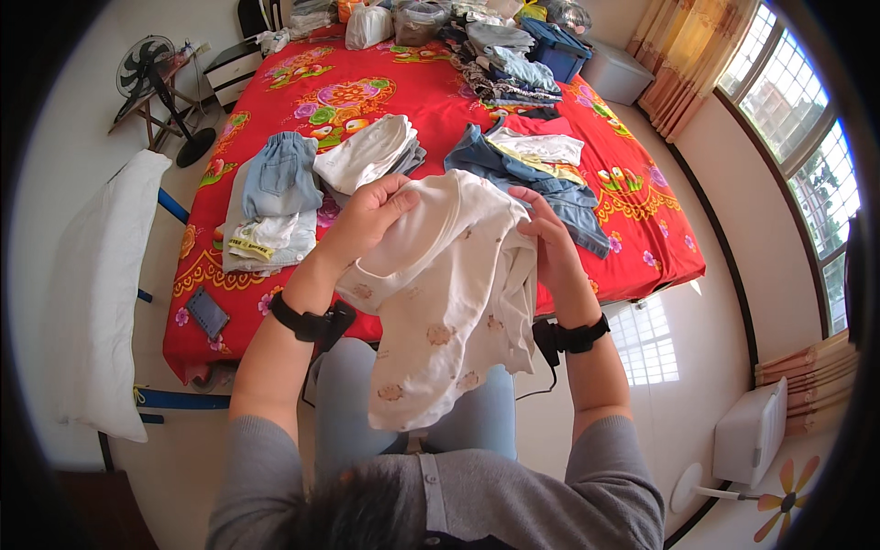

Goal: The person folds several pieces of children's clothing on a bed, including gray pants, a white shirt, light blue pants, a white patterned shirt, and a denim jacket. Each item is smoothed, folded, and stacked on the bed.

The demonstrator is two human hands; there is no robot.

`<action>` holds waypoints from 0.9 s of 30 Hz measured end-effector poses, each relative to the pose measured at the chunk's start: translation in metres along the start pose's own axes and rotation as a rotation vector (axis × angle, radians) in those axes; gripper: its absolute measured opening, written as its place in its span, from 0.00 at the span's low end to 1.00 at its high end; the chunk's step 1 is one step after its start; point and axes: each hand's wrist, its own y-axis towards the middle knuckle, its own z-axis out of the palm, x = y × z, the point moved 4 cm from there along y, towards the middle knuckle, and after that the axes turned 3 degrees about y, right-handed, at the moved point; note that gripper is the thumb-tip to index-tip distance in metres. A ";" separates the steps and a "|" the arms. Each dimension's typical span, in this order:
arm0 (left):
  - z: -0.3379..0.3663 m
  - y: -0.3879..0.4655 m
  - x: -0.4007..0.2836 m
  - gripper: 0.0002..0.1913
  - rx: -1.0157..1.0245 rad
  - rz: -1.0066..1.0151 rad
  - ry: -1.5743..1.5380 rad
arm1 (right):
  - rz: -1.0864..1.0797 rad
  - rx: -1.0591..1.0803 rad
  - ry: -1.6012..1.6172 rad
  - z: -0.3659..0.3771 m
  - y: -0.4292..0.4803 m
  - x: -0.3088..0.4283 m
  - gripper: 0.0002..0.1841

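Note:
Between my hands hangs a small white shirt [440,289] with a print of little brown animals. My left hand [378,206] pinches it at the neckline, thumb on top. On the other side, my right hand [546,230] grips its shoulder or sleeve edge; some fingertips are hidden by cloth. The lower part drapes loosely over my lap. Beyond it on the bed lie a folded white printed garment pile [368,155], a pile with light denim pants [280,175] to the left, and a loose heap with blue denim [529,182] to the right.
A red floral sheet [385,82] covers the bed. A phone [207,313] lies near its left front corner. Stacked clothes [502,62], a blue bin [555,49] and bags [369,27] stand at the back. Left are a fan [165,96] and a white pillow [103,295].

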 end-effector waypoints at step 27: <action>-0.033 -0.057 -0.091 0.13 -0.313 0.280 0.363 | -0.777 -0.063 -1.295 0.061 -0.057 0.090 0.14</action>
